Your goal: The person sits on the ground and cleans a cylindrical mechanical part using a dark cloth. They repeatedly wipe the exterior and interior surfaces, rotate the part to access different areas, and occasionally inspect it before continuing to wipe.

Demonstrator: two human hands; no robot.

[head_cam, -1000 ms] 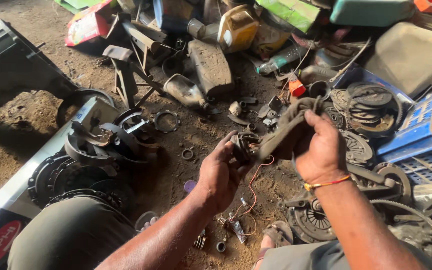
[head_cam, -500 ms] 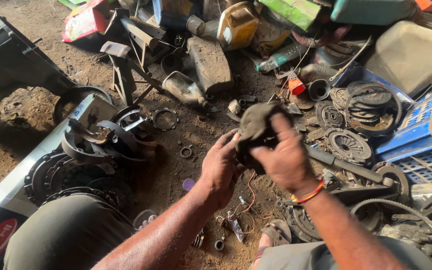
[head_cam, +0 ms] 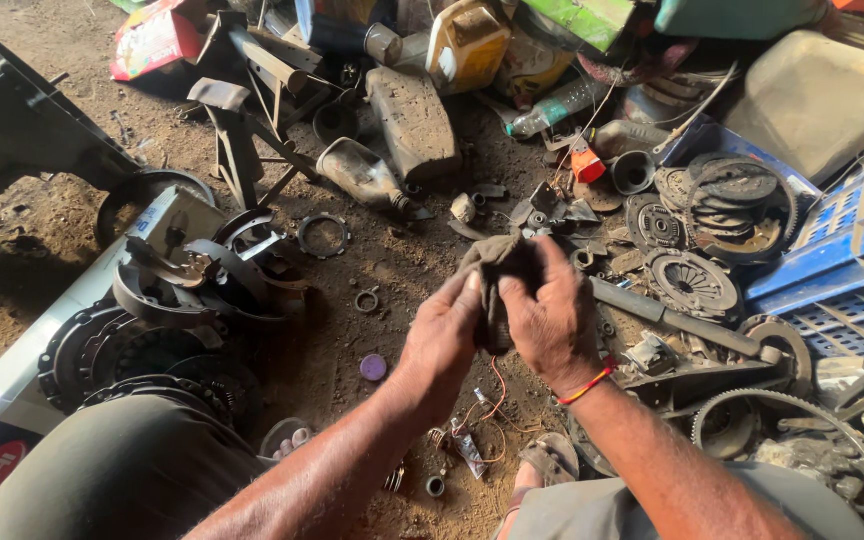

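Observation:
Both my hands are raised over a dirt floor and closed together around a dirty brown rag (head_cam: 497,262). My left hand (head_cam: 444,335) grips it from the left. My right hand (head_cam: 548,318), with a red and yellow thread band at the wrist, grips it from the right. The rag bunches up above my fingers, and whatever it wraps is hidden. Below my hands lie thin orange wires (head_cam: 493,400) and small metal bits on the ground.
Greasy parts surround me: brake shoes and clutch plates (head_cam: 167,300) at left, clutch discs (head_cam: 694,282) and a toothed gear ring (head_cam: 802,440) at right, a blue plastic crate (head_cam: 842,290), a long metal bar (head_cam: 672,320), oil cans and bottles (head_cam: 467,45) at the back. A purple cap (head_cam: 373,367) lies near my knee.
My right hand has come in from the right to meet my left hand. The rag, earlier stretched out between them, is now bunched up between both hands.

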